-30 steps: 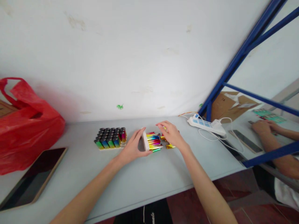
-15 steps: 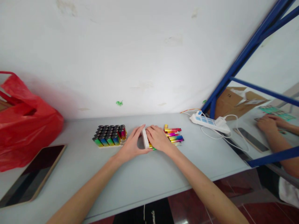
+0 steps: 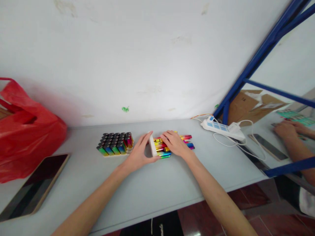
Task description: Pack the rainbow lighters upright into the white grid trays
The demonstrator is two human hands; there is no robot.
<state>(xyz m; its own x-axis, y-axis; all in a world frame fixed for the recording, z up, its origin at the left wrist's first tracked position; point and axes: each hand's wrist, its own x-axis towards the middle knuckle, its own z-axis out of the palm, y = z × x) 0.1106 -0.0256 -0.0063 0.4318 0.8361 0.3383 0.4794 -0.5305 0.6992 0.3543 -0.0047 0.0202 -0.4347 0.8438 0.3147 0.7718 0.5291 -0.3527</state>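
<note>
My left hand grips a small white tray stood on its edge on the grey table, thumb and fingers around it. Iridescent rainbow-coloured lighters lie in a row against the tray. My right hand rests on top of these lighters, fingers curled over them. More loose lighters lie just right of that hand. To the left stands a filled block of upright lighters with black tops.
A red plastic bag sits at the far left, a dark tablet in front of it. A white power strip with cable lies at the right by a blue metal frame. Another person's hands work beyond it.
My right hand went left against the tray, then slid slightly right along the lighters. The loose lighters now lie closer together beside the tray. My left hand kept its hold.
</note>
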